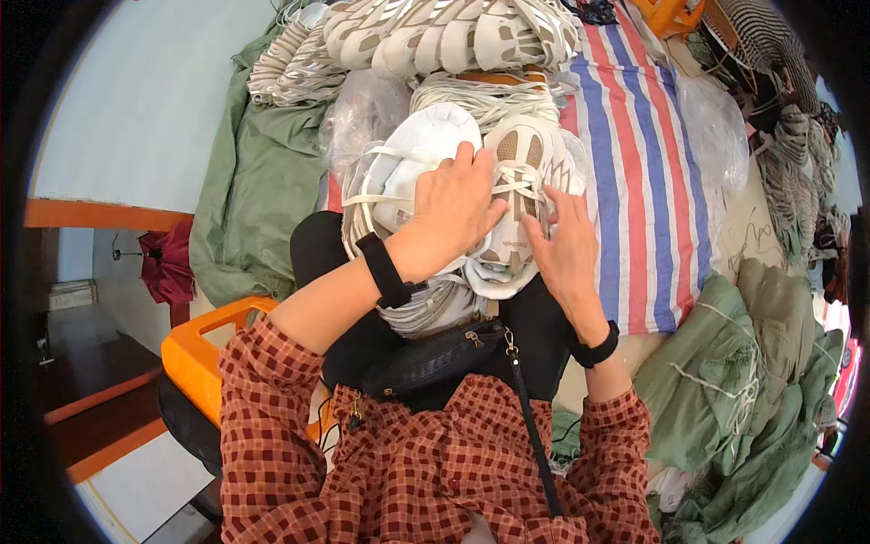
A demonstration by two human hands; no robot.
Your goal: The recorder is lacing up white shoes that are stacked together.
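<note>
A white and beige shoe upper lies over my lap, with a pale lace threaded across its front. My left hand rests at its left side, fingers stretched out and thumb toward the lace. On the right edge of the same upper is my right hand, its thumb and fingers apart. Neither hand shows anything gripped. More white uppers with loose lace loops are under and left of my left hand, partly hidden by it. A stack of lace-like cords and uppers sits below, between my legs.
Beyond my hands lie a bundle of cream laces and a long row of stacked uppers. A striped sheet spreads to the right. Green sacks lie at right, green cloth at left, an orange stool near my left elbow.
</note>
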